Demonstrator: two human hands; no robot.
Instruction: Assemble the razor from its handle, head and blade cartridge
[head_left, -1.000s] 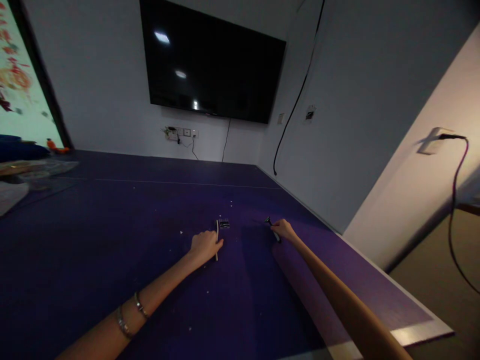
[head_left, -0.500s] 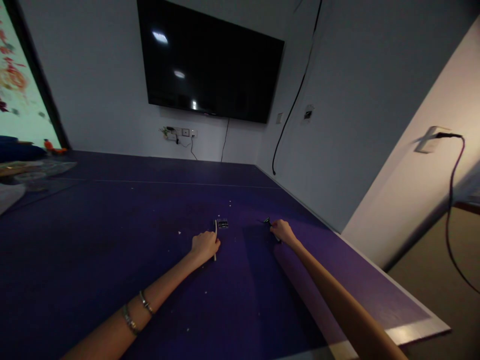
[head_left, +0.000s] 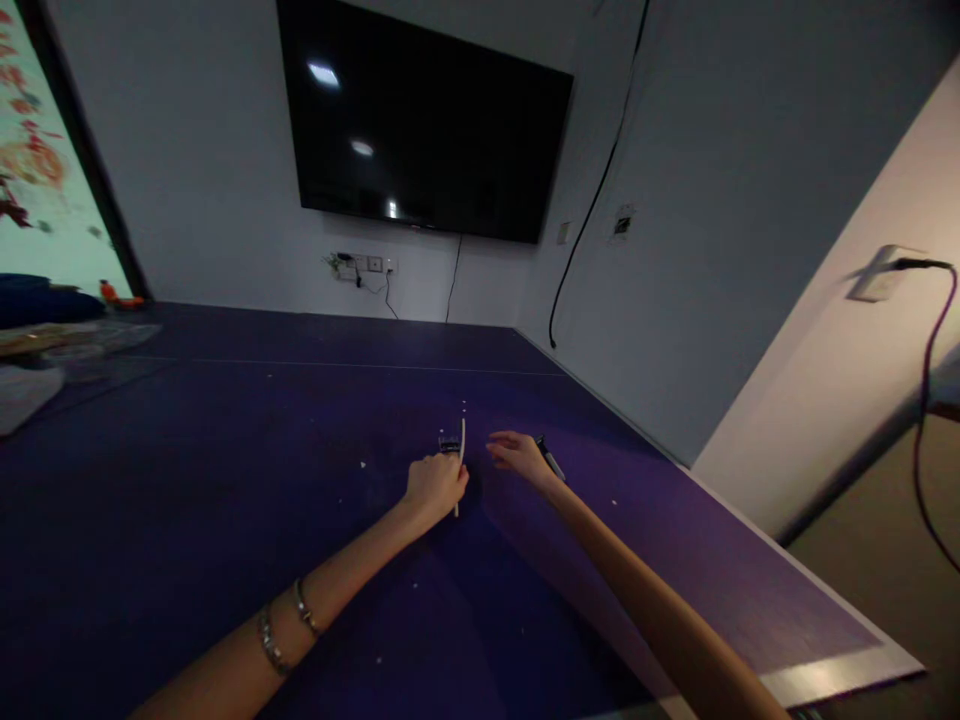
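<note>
My left hand (head_left: 436, 486) is closed around a thin, pale strip (head_left: 463, 438) that stands out above and below the fist. Just behind that hand a small dark rectangular piece with lighter marks (head_left: 448, 443) lies on the purple tabletop (head_left: 262, 520), partly covered by the knuckles. My right hand (head_left: 520, 457) is held apart from the left, its fingers stretched toward the strip with nothing in them. A slim dark tool with a grey section (head_left: 553, 462) lies beside the right wrist; its exact kind is too small to make out.
Tiny white scraps (head_left: 363, 464) are scattered over the table. Plastic-wrapped items (head_left: 82, 340) and an orange object (head_left: 116, 296) sit at the far left. A black cable (head_left: 592, 205) hangs down the wall beside the television (head_left: 427, 120).
My right hand has let go of the dark tool and moved left with its fingers opened. My left hand has shifted right with the pale strip, now partly covering the dark piece.
</note>
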